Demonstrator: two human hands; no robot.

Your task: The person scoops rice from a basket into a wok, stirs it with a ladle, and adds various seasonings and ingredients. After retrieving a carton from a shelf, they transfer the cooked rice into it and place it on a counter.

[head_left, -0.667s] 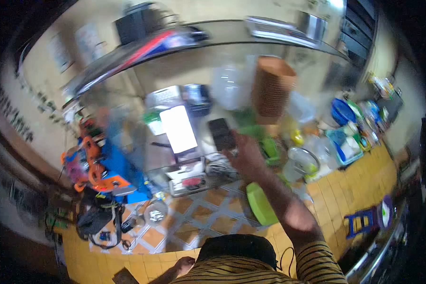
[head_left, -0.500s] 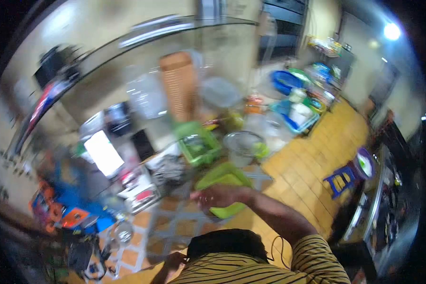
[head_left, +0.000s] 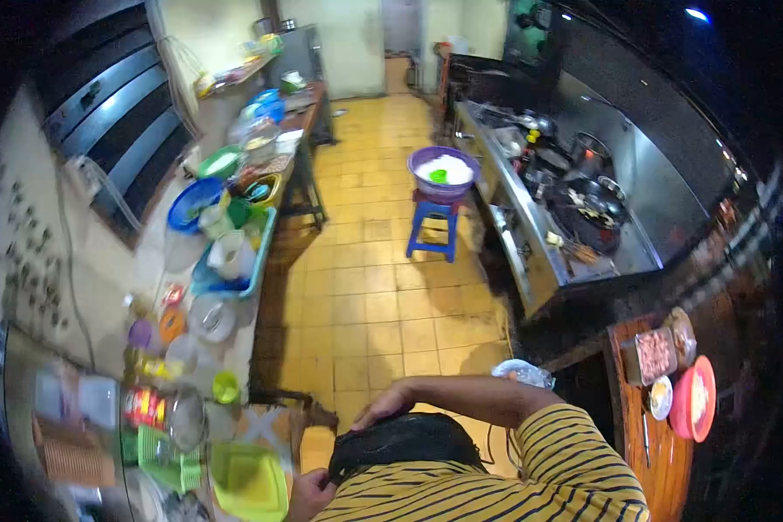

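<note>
Over the front of my waist, below the yellow striped shirt, bulges a black cloth (head_left: 409, 444). My right hand (head_left: 384, 406) reaches across my body to its far left edge, the fingers lying extended against it and their tips partly hidden. Lower down, my left hand (head_left: 311, 494) is at the cloth's left side with the fingers curled in at the edge. Left of that hand, a yellow-green basin (head_left: 250, 483) stands on the counter, with a green basket (head_left: 167, 461) beside it.
A counter (head_left: 244, 339) with basins, bowls and a blue tray (head_left: 265, 248) runs along the left. Ahead, a purple basin (head_left: 444, 193) sits on a blue stool (head_left: 432, 228). The stove (head_left: 531, 278) with pans is at right; a wooden table (head_left: 639, 465) holds a pink bowl (head_left: 698, 396).
My view has swung right, from the counter to the aisle and stove. My right hand has come from in front of the green basin back to the black cloth; my left hand stays beside the cloth.
</note>
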